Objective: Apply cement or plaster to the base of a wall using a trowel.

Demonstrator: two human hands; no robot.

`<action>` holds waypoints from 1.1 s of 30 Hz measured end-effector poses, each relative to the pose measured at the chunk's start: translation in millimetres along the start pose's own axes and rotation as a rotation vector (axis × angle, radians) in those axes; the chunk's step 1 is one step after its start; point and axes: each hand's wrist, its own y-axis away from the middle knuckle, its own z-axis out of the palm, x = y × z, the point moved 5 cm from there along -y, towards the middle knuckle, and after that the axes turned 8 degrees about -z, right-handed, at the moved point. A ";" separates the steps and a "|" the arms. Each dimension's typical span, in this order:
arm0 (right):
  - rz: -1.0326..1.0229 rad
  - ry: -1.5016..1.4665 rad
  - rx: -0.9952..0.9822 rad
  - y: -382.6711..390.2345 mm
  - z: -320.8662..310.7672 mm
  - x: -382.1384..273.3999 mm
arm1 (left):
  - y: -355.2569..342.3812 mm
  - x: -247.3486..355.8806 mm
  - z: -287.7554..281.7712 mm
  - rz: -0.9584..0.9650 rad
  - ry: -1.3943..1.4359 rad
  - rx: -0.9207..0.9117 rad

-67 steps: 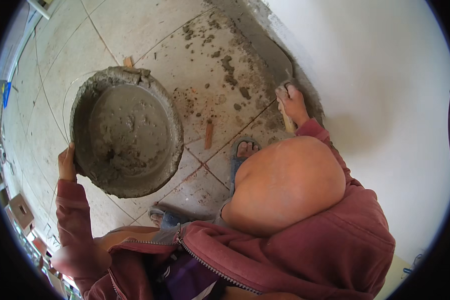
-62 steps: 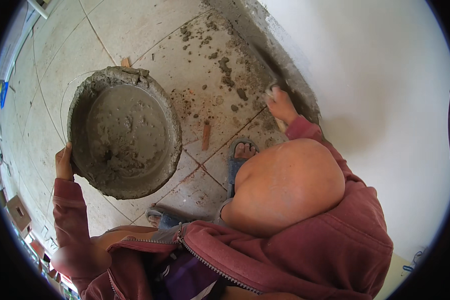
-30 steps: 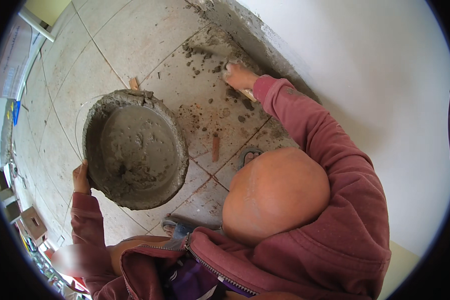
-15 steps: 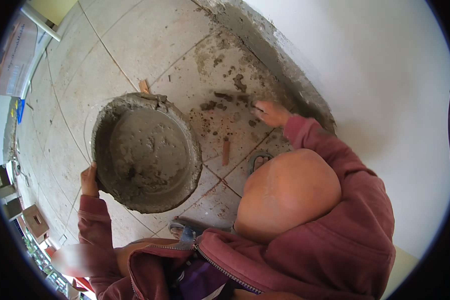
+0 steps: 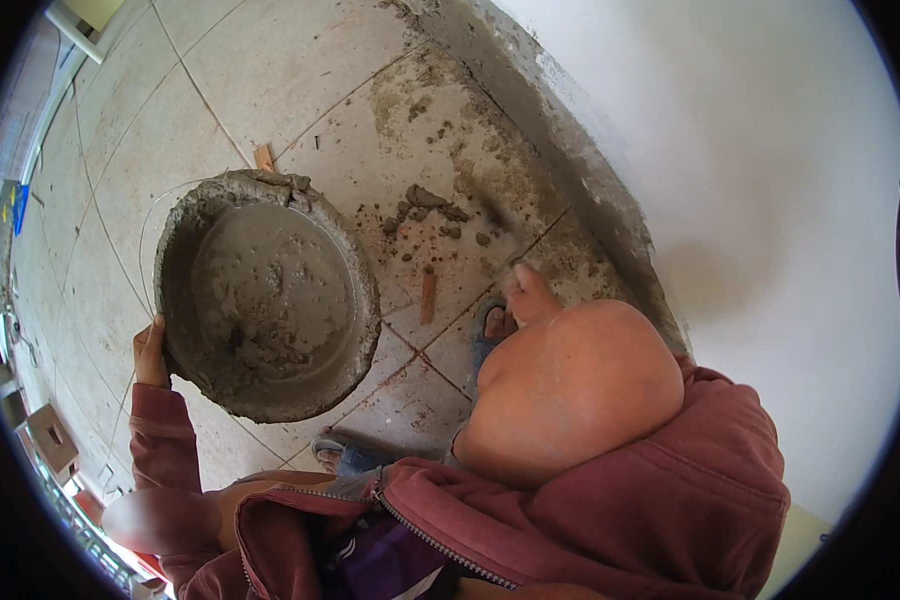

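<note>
My left hand (image 5: 150,350) grips the rim of a round, mortar-crusted bucket (image 5: 355,250) holding grey wet mortar, with a thin wire handle looped at its left. My right hand (image 5: 526,290), partly hidden behind my bare knee, is closed on a trowel (image 5: 494,215) whose blade is smeared by motion. Just beyond the blade, dark lumps of mortar (image 5: 425,200) lie on the stained tiles (image 5: 400,110). A wet grey band (image 5: 595,200) runs along the foot of the white wall at my right.
A small wood piece (image 5: 428,298) lies beside the bucket, another (image 5: 264,158) beyond it. The white wall (image 5: 780,200) fills the right side. A brown box (image 5: 50,435) and assorted clutter stand at the far left. My sandalled feet (image 5: 330,455) are below the bucket.
My right hand with the trowel has drawn back toward me from the far corner. Scattered mortar lumps there are now bunched closer, right of the bucket, which my left hand still grips.
</note>
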 end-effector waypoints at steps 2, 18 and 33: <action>-0.153 0.200 -0.233 -9.3 9.0 -19.2 | -1.1 -4.7 -4.3 -0.031 -0.003 -0.044; -0.218 0.482 0.128 -204.2 -42.5 -102.4 | 3.6 -0.8 -0.7 0.011 -0.036 0.034; -0.332 0.630 0.065 -163.8 -45.5 -114.4 | -4.6 -3.4 0.3 -0.007 0.026 -0.030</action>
